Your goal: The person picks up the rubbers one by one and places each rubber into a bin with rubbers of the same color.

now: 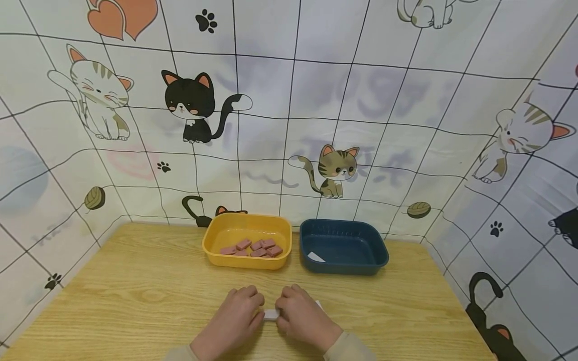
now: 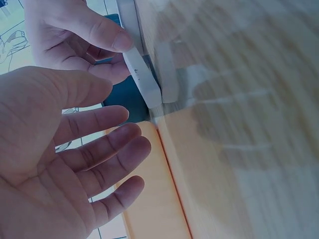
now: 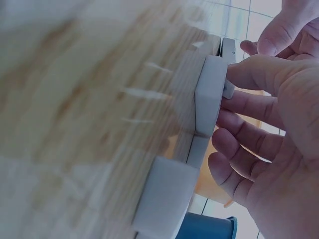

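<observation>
A white rectangular block [image 1: 271,315] lies between the two hands low in the head view. My right hand [image 1: 302,317] pinches it near one end, thumb on the near side; in the left wrist view this block [image 2: 143,79] slants beyond the thumb. My left hand [image 1: 237,318] is close to the other end, its fingers loosely bent and apart with nothing between them in the left wrist view [image 2: 75,154]. A second white block [image 3: 212,94] is beside the right fingers in the right wrist view, and a third white block [image 3: 167,199] lies nearer that camera.
Behind the hands, a yellow bin [image 1: 248,261] holds several pink blocks [image 1: 258,245]. A dark blue bin [image 1: 345,266] beside it holds a white piece [image 1: 316,257]. Both stand on a wooden table [image 1: 135,291] before a cat-patterned cloth [image 1: 271,135].
</observation>
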`<control>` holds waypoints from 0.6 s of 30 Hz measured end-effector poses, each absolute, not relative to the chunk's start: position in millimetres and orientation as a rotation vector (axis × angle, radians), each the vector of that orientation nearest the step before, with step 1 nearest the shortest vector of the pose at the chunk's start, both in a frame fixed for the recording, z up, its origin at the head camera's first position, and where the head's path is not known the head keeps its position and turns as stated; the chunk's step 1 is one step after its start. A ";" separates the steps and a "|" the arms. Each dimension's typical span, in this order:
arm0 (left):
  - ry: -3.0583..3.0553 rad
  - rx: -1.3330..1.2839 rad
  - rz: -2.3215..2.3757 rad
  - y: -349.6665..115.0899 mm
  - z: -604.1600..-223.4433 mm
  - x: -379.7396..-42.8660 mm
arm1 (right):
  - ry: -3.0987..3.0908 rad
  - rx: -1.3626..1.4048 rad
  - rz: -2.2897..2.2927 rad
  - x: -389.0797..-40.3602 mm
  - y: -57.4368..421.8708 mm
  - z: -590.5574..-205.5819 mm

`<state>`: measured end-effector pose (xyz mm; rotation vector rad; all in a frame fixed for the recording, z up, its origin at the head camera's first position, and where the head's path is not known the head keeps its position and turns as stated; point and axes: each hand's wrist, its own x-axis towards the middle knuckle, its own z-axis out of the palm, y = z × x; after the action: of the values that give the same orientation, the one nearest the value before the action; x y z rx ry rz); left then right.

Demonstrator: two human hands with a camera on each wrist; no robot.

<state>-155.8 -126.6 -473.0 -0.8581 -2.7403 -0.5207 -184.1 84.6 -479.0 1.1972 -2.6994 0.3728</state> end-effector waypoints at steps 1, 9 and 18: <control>-2.735 -0.859 -0.523 -126.3 -472.9 -156.1 | -2.703 1.190 0.382 -184.3 85.3 -478.9; -2.724 -0.866 -0.531 -122.3 -470.3 -157.4 | -2.696 1.096 0.471 -185.3 97.0 -473.3; -2.703 -0.872 -0.512 -113.7 -464.7 -162.3 | -2.667 0.947 0.570 -190.4 111.1 -461.2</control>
<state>-162.3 -113.7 -464.7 -0.8720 -2.7028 -0.5123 -190.4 111.1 -461.2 0.9469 -2.6668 0.5698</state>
